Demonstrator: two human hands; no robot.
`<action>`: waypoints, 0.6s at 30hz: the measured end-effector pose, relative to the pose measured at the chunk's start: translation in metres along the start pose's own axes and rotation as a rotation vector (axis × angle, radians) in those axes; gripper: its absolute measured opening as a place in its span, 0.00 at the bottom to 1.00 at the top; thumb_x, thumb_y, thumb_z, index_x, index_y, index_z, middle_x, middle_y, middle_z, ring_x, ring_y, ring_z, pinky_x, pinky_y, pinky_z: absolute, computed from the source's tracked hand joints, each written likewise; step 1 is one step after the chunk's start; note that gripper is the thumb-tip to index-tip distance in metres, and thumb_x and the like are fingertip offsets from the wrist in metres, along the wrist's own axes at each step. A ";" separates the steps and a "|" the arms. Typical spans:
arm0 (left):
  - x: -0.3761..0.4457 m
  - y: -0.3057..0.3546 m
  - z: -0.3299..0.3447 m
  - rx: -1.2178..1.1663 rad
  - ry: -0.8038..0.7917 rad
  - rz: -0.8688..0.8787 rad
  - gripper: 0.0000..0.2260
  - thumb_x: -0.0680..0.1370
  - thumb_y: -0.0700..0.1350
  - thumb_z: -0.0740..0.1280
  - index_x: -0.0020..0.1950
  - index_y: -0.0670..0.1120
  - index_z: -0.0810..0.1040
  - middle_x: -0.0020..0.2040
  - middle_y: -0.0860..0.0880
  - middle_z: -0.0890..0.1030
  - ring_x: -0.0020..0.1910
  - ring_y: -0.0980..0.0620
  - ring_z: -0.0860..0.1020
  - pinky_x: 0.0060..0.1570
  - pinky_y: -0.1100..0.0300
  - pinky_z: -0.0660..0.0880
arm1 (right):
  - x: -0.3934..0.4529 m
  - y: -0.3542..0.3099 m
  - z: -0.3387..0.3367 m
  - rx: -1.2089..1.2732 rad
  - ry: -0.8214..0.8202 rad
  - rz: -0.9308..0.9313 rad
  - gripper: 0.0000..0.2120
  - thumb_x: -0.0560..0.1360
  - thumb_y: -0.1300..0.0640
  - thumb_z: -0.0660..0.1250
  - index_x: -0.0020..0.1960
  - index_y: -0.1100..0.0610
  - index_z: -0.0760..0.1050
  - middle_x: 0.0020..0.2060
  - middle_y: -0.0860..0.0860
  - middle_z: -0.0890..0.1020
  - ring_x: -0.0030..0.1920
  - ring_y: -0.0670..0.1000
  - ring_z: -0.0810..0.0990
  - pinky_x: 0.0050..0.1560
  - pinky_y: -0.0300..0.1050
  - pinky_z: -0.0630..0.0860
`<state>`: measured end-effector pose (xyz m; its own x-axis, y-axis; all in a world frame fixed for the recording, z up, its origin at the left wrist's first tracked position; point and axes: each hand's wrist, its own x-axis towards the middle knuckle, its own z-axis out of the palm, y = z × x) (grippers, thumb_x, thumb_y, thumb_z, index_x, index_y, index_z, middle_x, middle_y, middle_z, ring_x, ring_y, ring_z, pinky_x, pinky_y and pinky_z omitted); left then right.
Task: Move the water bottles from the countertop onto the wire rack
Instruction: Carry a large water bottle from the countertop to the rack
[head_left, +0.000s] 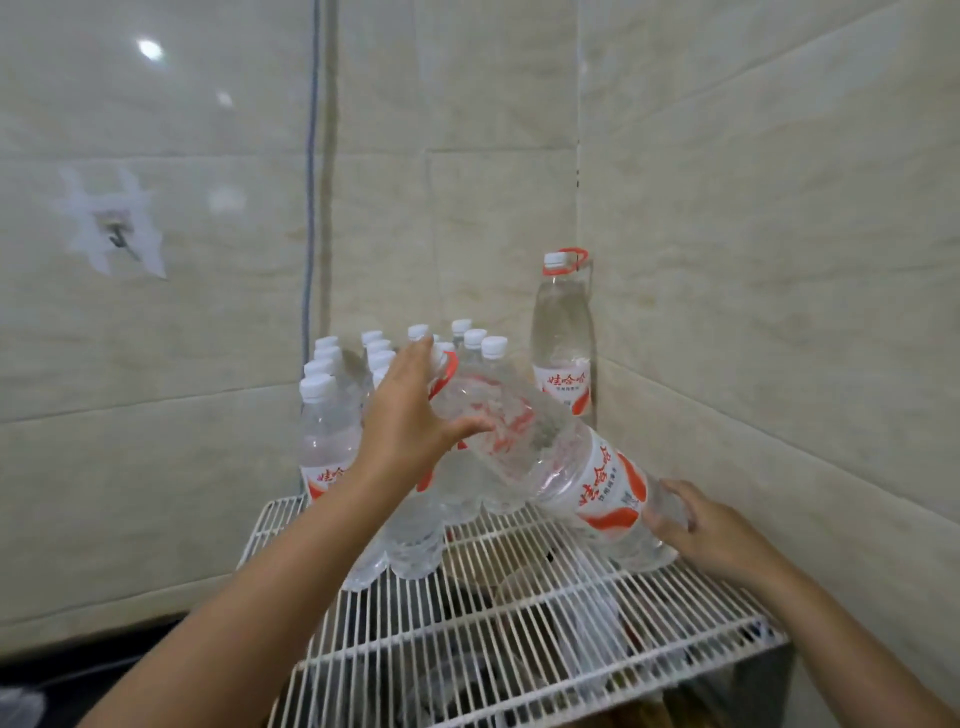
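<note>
A large water bottle (550, 457) lies tilted above the white wire rack (519, 613), its neck up and to the left, its base low on the right, close to the rack's right edge. The left hand (410, 415) grips the bottle's shoulder near the red carry handle (447, 371), fingers reaching over the neck and thumb curled against the clear side. The right hand (711, 530) cups the base, fingers wrapped around it from the right. Whether the base touches the wires cannot be told.

Behind, a cluster of small bottles (332, 426) with white caps stands upright on the back left part of the rack, packed tight together and reaching its left edge. A second large bottle (563, 338) stands upright in the back right corner, near the two tiled walls (753, 234) that meet there.

The front half of the rack is bare wire right up to its front edge, with open room between the small bottles and the right edge. Dim items show through the wires on a lower level, too blurred to name.
</note>
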<state>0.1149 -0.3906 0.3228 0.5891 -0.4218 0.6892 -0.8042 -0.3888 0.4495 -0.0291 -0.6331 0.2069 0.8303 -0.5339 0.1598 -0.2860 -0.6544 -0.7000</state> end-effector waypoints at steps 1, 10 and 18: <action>0.007 0.001 0.002 0.012 -0.016 0.010 0.44 0.60 0.52 0.77 0.70 0.42 0.61 0.68 0.45 0.70 0.66 0.46 0.67 0.62 0.58 0.64 | 0.002 -0.004 -0.004 -0.079 0.001 -0.032 0.34 0.67 0.37 0.64 0.66 0.54 0.66 0.62 0.55 0.76 0.57 0.51 0.76 0.51 0.39 0.71; 0.064 0.021 0.021 0.027 -0.142 0.217 0.45 0.60 0.53 0.76 0.72 0.43 0.60 0.70 0.43 0.66 0.68 0.46 0.64 0.66 0.55 0.62 | 0.020 -0.051 0.010 0.006 0.225 -0.280 0.53 0.55 0.44 0.78 0.71 0.45 0.51 0.56 0.42 0.66 0.56 0.44 0.68 0.51 0.35 0.66; 0.063 0.025 0.040 0.071 0.025 0.377 0.31 0.72 0.48 0.69 0.71 0.41 0.61 0.71 0.40 0.65 0.70 0.43 0.61 0.65 0.63 0.53 | 0.015 -0.042 0.013 0.102 0.494 -0.136 0.42 0.60 0.48 0.77 0.67 0.55 0.61 0.59 0.53 0.73 0.57 0.52 0.73 0.50 0.39 0.68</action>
<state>0.1349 -0.4596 0.3551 0.2498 -0.5262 0.8128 -0.9562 -0.2664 0.1214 0.0017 -0.6067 0.2299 0.5247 -0.6527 0.5465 -0.1229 -0.6933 -0.7101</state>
